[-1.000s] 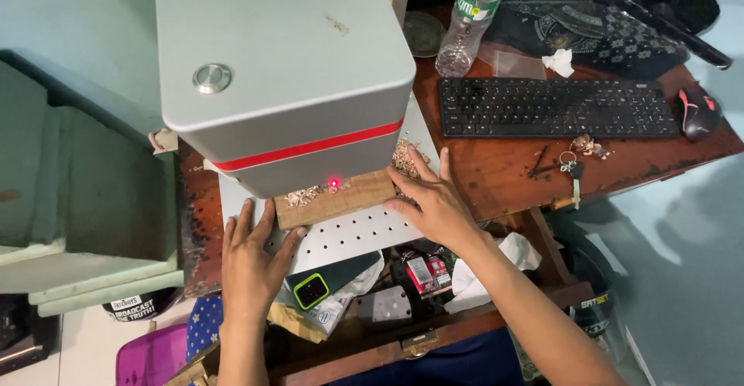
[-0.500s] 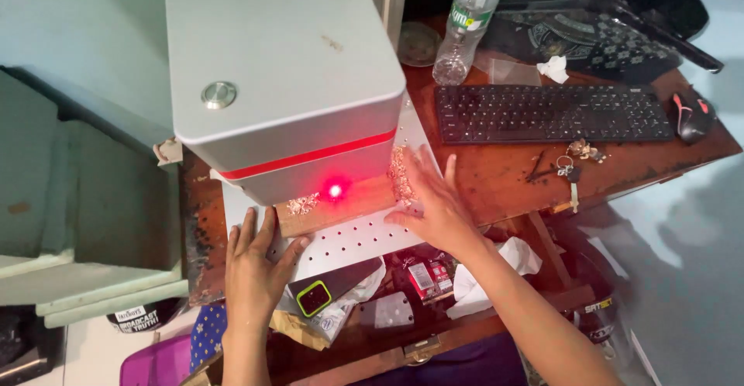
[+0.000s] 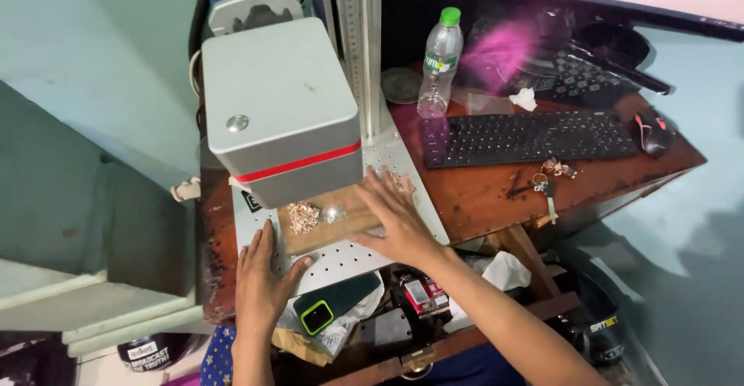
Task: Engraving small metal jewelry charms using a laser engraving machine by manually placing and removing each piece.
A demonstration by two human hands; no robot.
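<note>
Hands first: two of them, both mine, both flat and unclenched, grasping nothing. My right hand (image 3: 395, 219) lies palm down with fingers spread over the right end of one wooden block (image 3: 329, 227), pressing on its top. My left hand (image 3: 262, 277) rests on the perforated metal plate (image 3: 341, 258) just below the block's left end, thumb stretched toward the block's lower left corner, fingers pointing up alongside it; whether the thumb touches the wood I cannot tell.

The block lies across the plate, between my two hands, its long side running left to right and slightly tilted. One small heap of pale shavings (image 3: 303, 215) sits on its left part. Directly above it hangs one grey box-shaped machine head (image 3: 279, 111) with a red stripe, covering the block's far edge.

Below the plate, near my left wrist, lies one dark phone (image 3: 333, 305) with a green-rimmed camera, among clutter I cannot sort out. To the right, the brown desk (image 3: 480, 196) carries one black keyboard (image 3: 527, 136), one black mouse (image 3: 652, 132) at its right end, one clear plastic bottle (image 3: 439, 64) with a green cap, and one bunch of keys (image 3: 546, 184) in front of the keyboard.
</note>
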